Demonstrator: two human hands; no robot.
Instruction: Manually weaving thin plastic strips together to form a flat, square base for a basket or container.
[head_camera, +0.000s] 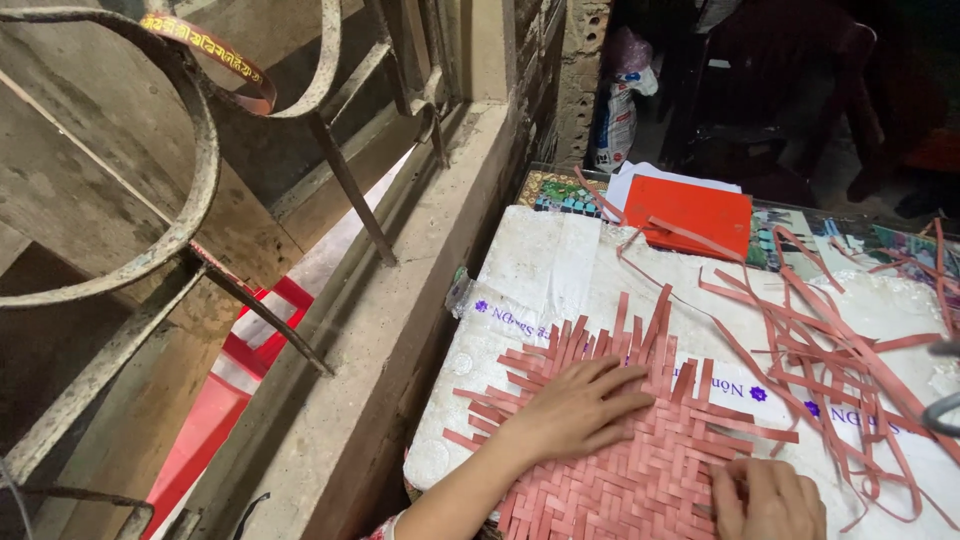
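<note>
A mat woven from pinkish-red strips (640, 450) lies on a white plastic sack (560, 270) spread over the table. My left hand (575, 405) rests flat on the mat's left part, fingers spread and pointing right. At the mat's lower right edge, my right hand (765, 500) has its fingers curled down onto the weave; I cannot tell whether it pinches a strip. Loose strip ends stick out around the mat's edges.
A tangle of loose red strips (850, 340) lies to the right. An orange-red folder (695, 215) sits on white papers at the back. A concrete sill (400, 300) and rusty window grille (190, 180) run along the left. Dark chairs stand behind.
</note>
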